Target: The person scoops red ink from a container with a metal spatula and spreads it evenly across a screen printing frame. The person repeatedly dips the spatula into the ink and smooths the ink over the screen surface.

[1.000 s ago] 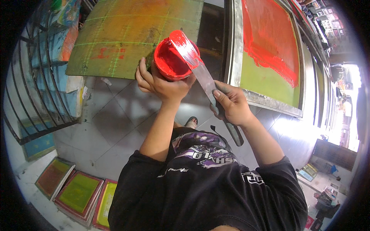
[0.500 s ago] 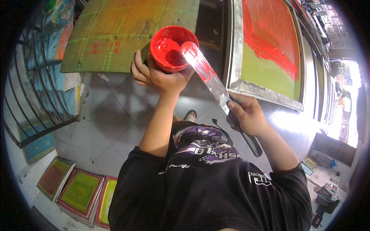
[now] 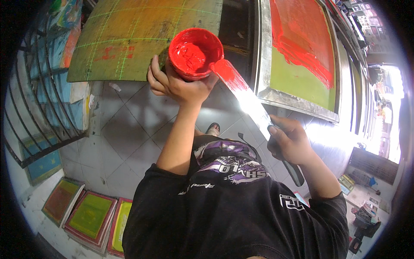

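My left hand (image 3: 180,84) is wrapped round a tub of red ink (image 3: 195,54), tilted so that its inside shows, with thick ink on the walls and bottom. In my right hand (image 3: 291,140) is a long ink spatula (image 3: 246,99), gripped by its dark handle. Red ink coats the blade's tip, which is at the tub's right rim. Right of the blade lies a screen printing frame (image 3: 304,102) with a metal border and green mesh. Red ink (image 3: 297,39) covers much of that mesh, with a ragged lower edge.
A yellow-green board with grid lines (image 3: 125,47) stands beyond my left hand. Black metal bars (image 3: 41,95) curve along the left. Several smaller screens (image 3: 89,213) lie at the lower left on the tiled floor (image 3: 129,125).
The spatula has moved right and down, its tip going from inside the tub to the rim. My right hand has shifted right and slightly toward me. My left hand holds the tub nearly still.
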Demonstrator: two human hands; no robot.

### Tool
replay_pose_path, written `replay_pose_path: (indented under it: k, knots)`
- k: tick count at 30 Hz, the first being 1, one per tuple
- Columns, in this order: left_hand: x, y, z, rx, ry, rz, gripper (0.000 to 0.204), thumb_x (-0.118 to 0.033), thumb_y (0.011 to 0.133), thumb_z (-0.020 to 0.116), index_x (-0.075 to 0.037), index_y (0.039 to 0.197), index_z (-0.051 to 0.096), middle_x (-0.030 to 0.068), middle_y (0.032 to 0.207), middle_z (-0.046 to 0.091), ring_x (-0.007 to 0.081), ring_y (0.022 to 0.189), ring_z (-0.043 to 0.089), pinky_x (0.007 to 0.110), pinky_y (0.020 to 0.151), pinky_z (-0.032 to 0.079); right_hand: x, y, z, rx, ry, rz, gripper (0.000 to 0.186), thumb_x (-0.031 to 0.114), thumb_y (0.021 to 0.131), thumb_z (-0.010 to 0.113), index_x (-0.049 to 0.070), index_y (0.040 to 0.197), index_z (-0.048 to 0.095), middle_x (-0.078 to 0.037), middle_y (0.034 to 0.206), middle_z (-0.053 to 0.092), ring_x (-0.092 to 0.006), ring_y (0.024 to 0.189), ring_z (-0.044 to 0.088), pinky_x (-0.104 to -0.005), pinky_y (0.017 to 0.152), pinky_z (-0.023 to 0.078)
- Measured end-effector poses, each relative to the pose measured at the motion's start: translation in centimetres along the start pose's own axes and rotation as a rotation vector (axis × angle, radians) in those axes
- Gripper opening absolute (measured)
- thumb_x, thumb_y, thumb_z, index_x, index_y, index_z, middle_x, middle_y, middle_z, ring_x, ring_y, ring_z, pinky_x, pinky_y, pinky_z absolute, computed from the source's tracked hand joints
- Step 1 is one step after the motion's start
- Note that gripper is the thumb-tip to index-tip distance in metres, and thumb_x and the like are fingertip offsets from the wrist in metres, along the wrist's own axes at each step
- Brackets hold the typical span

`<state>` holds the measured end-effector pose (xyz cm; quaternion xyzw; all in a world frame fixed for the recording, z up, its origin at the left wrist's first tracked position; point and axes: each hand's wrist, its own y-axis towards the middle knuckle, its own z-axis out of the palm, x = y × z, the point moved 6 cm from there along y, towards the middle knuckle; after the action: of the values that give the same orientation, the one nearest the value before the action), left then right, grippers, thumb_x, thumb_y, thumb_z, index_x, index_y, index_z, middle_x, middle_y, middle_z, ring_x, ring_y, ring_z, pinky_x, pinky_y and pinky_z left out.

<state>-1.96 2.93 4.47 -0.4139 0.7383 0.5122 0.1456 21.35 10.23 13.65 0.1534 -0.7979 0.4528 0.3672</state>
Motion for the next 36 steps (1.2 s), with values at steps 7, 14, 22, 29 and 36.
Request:
replay_pose_path:
  k: [7,14,22,29,36]
  knots:
    - [-0.1,0.2,0.0,-0.03,-0.009,-0.055,0.085,-0.057,0.04,0.08,-0.01,0.108,0.063,0.0144,0.135,0.041,0.0361,0.125,0.029,0.055,0.096,0.023,2.2,-0.7,-1.9,-0.044,0.148,-0.156,0.033,0.01,0.098,0.044,0.001,0.129,0.052,-0.002,0.064,0.056,-0.007,0.051,0.051,-0.0228,0.046,0.042]
    - [-0.5,0.5,-0.2,-0.024,-0.005,-0.055,0.083,-0.054,0.042,0.08,-0.009,0.11,0.062,0.0141,0.135,0.041,0.035,0.125,0.03,0.055,0.096,0.023,5.7,4.2,1.3,-0.395,-0.497,-0.819,0.045,0.0,0.086,0.053,0.005,0.131,0.05,-0.014,0.067,0.06,-0.0238,0.053,0.058,-0.0354,0.052,0.047]
    - [-0.4,0.3,-0.2,-0.005,0.016,-0.051,0.085,-0.054,0.043,0.079,-0.009,0.112,0.06,0.0149,0.135,0.04,0.0349,0.125,0.03,0.054,0.097,0.022,2.5,3.2,2.1,-0.483,-0.835,-0.66,0.052,0.0,0.081,0.055,0.012,0.131,0.046,-0.016,0.07,0.06,-0.0361,0.06,0.06,-0.0448,0.055,0.047]
    - [-0.3,0.3,-0.1,-0.026,0.014,-0.035,0.084,-0.054,0.043,0.079,-0.01,0.112,0.061,0.0147,0.136,0.04,0.035,0.125,0.03,0.054,0.097,0.022,2.3,-0.4,0.2,-0.448,-1.0,-0.564,0.054,0.002,0.08,0.053,0.016,0.132,0.045,-0.013,0.069,0.06,-0.0344,0.059,0.061,-0.0455,0.053,0.048]
    - [-0.4,0.5,-0.4,0.003,-0.032,-0.064,0.082,-0.05,0.041,0.08,-0.01,0.11,0.061,0.0138,0.136,0.04,0.0351,0.126,0.028,0.055,0.097,0.022,3.9,-1.8,-6.4,-0.484,-0.865,-0.534,0.047,-0.006,0.083,0.047,0.013,0.124,0.058,-0.012,0.074,0.064,-0.0258,0.061,0.063,-0.036,0.059,0.051]
